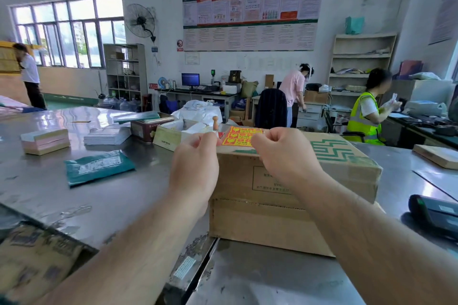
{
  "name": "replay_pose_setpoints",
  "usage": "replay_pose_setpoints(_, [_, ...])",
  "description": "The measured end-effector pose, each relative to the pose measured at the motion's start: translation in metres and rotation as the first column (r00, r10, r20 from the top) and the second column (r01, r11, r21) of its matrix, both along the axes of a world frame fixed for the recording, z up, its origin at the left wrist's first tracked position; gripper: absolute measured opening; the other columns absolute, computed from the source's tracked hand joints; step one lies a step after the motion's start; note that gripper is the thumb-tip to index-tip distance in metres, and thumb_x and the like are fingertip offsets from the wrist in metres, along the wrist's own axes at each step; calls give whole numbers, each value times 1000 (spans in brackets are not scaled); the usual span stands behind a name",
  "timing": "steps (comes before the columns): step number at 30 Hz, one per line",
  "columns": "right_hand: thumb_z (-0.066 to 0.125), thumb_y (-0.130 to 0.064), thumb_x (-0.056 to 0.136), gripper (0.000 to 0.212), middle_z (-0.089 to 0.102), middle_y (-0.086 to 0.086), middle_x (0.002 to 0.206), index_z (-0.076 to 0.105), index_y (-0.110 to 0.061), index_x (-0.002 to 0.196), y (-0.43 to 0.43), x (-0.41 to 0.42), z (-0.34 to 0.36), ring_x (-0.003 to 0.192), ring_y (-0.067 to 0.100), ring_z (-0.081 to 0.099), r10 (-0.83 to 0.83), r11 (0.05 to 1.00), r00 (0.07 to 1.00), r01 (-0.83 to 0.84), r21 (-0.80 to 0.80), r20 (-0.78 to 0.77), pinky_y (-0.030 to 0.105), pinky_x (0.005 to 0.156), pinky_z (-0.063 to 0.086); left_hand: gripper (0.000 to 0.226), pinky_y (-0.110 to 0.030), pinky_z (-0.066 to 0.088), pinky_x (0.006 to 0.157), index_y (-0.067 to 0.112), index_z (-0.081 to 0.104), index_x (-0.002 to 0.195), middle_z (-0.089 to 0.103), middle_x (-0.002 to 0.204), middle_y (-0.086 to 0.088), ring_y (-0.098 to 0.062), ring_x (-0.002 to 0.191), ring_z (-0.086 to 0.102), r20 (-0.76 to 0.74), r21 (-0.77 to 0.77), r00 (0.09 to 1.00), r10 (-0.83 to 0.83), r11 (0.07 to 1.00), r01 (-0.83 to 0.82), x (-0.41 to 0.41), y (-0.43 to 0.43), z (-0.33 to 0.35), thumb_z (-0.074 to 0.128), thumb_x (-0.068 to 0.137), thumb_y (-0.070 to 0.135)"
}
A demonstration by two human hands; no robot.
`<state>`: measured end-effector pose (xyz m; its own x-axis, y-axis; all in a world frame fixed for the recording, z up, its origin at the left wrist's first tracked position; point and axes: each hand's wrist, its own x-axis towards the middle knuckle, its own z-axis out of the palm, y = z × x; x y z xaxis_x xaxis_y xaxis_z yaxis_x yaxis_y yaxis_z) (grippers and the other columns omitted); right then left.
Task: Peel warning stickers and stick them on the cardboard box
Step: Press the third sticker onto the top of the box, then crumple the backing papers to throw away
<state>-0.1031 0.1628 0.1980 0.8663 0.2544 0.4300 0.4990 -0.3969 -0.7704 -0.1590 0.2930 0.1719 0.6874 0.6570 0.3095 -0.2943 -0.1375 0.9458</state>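
Left hand (195, 156) and right hand (280, 153) are both curled tight, pinching the warning sticker sheet (241, 136) at its 9 and 3 o'clock edges, just over the cardboard box (297, 193) top. Risk imo: peeled mid-air like this, a sticker could fold onto itself or go on crooked.

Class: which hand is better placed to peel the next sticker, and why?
Probably the right hand: it pinches a corner of the sticker sheet, while the left hand steadies the opposite edge above the box.
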Motion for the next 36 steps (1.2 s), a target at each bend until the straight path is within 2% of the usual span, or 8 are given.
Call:
replay_pose_setpoints(5, [56,-29,82,28,47,-7,45,49,-17,58,-3,-27,-16,35,7,37,1,1000,1000,-1,-2,-4,14,33,30,20,-20,23,34,13,61,91,43,44,6,-10,34,33,6,-96,995,-98,991,98,-31,-9,-9,42,96,18])
replay_pose_setpoints(12, [55,-29,80,30,53,-4,50,61,-4,65,-11,-49,-32,47,12,45,-2,1000,999,1,-1,-52,23,48,38,27,-20,35,35,18,55,113,61,59,0,-11,37,54,-79,-22,992,-101,995,100,-48,-28,-23,31,102,15])
replay_pose_setpoints(18, [54,-29,83,32,59,2,59,60,-1,69,-26,-52,-40,55,15,48,17,993,989,0,116,-146,29,56,43,29,-18,22,33,17,62,107,39,42,7,-7,31,31,-60,-63,990,-129,990,125,-53,-36,-28,35,102,28])
replay_pose_setpoints(21, [54,-30,82,35,58,2,59,58,3,72,-28,-55,-55,56,17,49,31,984,988,-4,178,-150,33,59,45,38,-25,20,42,10,59,106,36,52,2,-10,41,27,13,-237,960,-281,931,276,-56,-33,-29,33,100,37])
replay_pose_setpoints(25, [57,-33,84,33,59,1,60,57,-2,71,-27,-65,-78,57,14,48,92,983,985,-67,173,-144,32,60,44,34,-29,29,61,11,59,109,46,74,-3,-15,64,39,158,-456,916,-369,795,399,-66,-26,-40,31,90,6])
replay_pose_setpoints(28, [58,-33,85,32,62,2,63,61,-3,75,-22,-70,-90,60,15,53,149,972,970,-107,209,-194,36,64,48,52,-26,37,67,10,56,126,48,87,-7,-17,75,46,152,-449,932,-328,818,361,-77,-16,-54,28,89,-15])
replay_pose_setpoints(32, [60,-32,83,30,61,-2,60,59,-7,67,-1,-83,-103,63,19,54,253,939,928,-168,300,-272,40,64,47,55,-26,51,74,17,49,138,58,108,-8,-18,92,62,161,-380,929,-332,848,369,-95,3,-76,42,93,-16])
replay_pose_setpoints(36, [60,-31,83,29,60,-3,60,59,-3,72,25,-103,-121,63,17,54,321,919,890,-209,335,-325,37,64,46,54,-27,59,71,24,53,131,72,100,-4,-17,90,73,182,-380,945,-272,867,323,-117,18,-97,55,90,-10])
